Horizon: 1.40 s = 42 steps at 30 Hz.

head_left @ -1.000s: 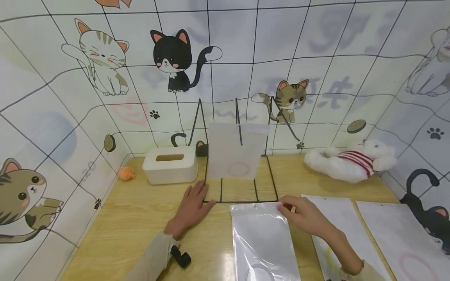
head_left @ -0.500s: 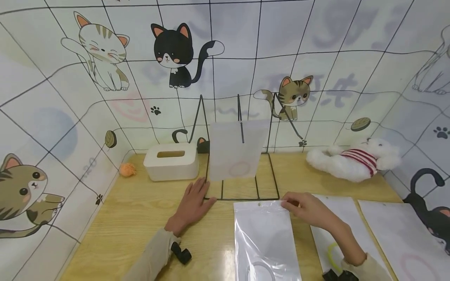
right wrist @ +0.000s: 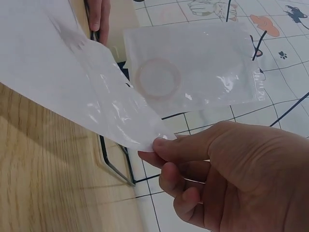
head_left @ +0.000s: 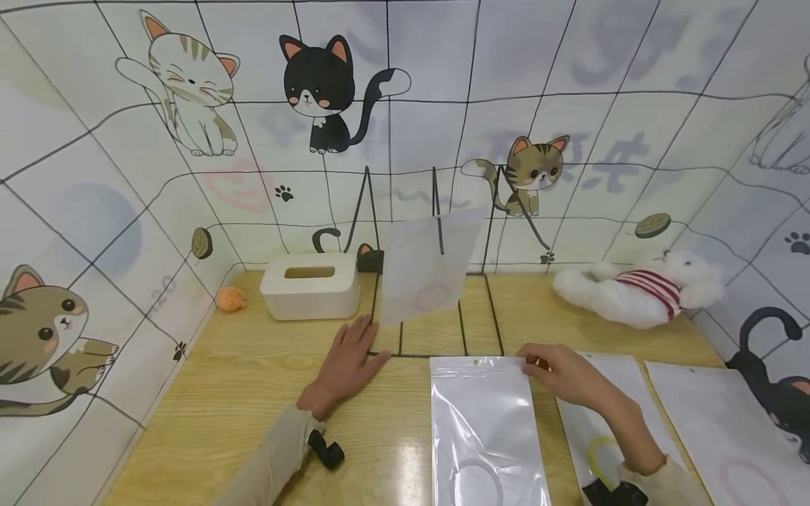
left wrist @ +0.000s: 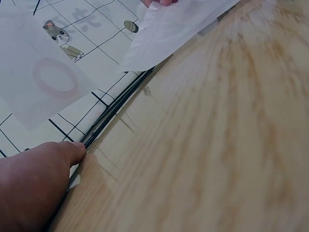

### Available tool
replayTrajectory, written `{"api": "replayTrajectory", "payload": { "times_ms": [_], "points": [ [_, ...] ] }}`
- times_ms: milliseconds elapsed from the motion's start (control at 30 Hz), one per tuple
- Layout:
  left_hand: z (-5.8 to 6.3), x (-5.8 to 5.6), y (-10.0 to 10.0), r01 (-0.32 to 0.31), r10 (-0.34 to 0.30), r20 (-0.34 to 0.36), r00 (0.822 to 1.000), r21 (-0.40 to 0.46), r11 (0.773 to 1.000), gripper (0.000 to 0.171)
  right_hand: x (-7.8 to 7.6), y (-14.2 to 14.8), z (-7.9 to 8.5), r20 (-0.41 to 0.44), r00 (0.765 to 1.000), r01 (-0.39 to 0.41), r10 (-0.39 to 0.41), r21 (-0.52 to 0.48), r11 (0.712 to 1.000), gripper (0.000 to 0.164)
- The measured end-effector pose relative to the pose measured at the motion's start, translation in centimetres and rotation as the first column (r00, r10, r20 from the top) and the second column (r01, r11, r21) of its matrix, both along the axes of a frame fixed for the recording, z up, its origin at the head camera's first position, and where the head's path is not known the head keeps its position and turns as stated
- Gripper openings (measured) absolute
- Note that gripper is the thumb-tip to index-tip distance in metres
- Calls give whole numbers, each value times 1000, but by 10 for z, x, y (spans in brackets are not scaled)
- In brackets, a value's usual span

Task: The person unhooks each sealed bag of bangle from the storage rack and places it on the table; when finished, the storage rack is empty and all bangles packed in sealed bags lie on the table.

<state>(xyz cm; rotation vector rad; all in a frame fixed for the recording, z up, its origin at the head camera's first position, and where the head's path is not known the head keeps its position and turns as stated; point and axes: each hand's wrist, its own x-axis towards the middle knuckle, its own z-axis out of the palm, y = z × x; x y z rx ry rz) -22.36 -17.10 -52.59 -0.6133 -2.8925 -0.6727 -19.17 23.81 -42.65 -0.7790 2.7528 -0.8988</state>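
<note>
My right hand [head_left: 566,376] pinches the top right corner of a clear-fronted plastic zip bag [head_left: 484,414] between thumb and fingers. A pale ring [head_left: 477,481] shows through the bag's lower part. In the right wrist view the pinched corner [right wrist: 149,140] is pulled taut. My left hand [head_left: 344,372] rests flat on the table, fingers spread, at the front left corner of a black wire display rack [head_left: 496,316]; in the left wrist view its thumb [left wrist: 72,151] touches the rack's bar. From the rack's middle hook hangs another bag [head_left: 430,260] with a pinkish ring, tilted.
Two more bags lie at the right, one with a yellow ring [head_left: 601,460], the other with a pink ring [head_left: 753,478]. A white tissue box [head_left: 310,292] and an orange yarn ball [head_left: 230,299] stand back left. A white plush toy [head_left: 639,288] lies back right.
My right hand has shifted slightly right, drawing the bag's top edge with it. The hanging bag has swung from level to tilted. My left hand stays by the rack's corner.
</note>
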Motion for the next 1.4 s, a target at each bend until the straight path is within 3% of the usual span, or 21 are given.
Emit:
{"api": "replayTrajectory", "payload": {
  "times_ms": [433, 933, 1400],
  "points": [
    [-1, -1, 2, -16, 16, 20, 1000, -14, 1000, 72, -1, 8, 0, 29, 999, 33, -36, 109, 993, 15],
    [1, -1, 2, -18, 18, 27, 999, -10, 1000, 72, -5, 16, -4, -1, 1000, 28, -28, 198, 980, 10],
    [3, -1, 2, -18, 18, 47, 999, -17, 1000, 72, -7, 17, -13, 10, 993, 108, -114, 257, 960, 7]
  ]
}}
